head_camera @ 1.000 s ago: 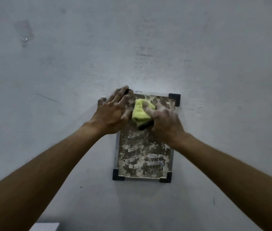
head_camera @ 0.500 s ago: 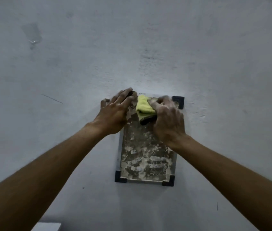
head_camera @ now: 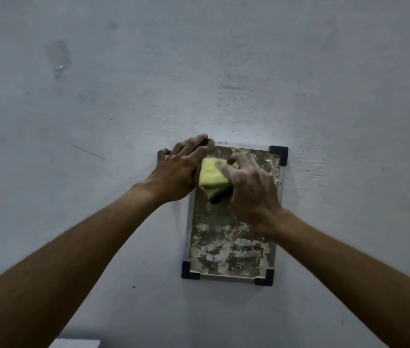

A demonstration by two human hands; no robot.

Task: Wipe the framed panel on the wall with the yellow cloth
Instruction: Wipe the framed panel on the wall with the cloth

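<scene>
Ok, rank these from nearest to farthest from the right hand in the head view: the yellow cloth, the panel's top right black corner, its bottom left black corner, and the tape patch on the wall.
From the right hand:
1. yellow cloth, held in it, just to its left.
2. top right black corner, above and to its right.
3. bottom left black corner, below and to the left.
4. tape patch, far up on the left of the wall.

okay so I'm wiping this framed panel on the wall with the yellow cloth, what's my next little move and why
Probably drag the folded yellow cloth downward with your right hand. It sits near the top of the blotchy framed panel, and the lower half is thick with pale smears. Keep your left hand bracing the top-left corner.
</scene>
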